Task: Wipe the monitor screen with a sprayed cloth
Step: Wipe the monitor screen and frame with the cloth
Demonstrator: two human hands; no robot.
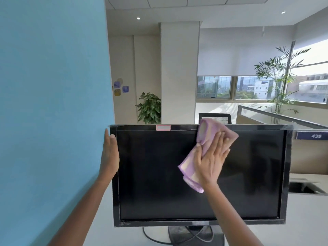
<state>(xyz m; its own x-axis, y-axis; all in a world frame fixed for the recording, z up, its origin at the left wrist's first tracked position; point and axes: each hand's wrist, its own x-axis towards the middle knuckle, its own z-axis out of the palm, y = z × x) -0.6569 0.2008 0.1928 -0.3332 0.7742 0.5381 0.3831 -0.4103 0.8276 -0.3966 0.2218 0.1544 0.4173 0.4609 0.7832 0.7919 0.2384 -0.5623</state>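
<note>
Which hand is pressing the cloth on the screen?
The right hand, flat on the purple cloth; the left hand only rests against the left edge of the monitor, without cloth.

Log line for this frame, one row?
phase: wipe | right hand presses purple cloth on black monitor screen, upper middle | left hand flat at its left bezel

Bright daylight floods from the windows (248, 87) at right; ceiling spotlights (138, 18) glow; edges bow from wide-angle distortion.
</note>
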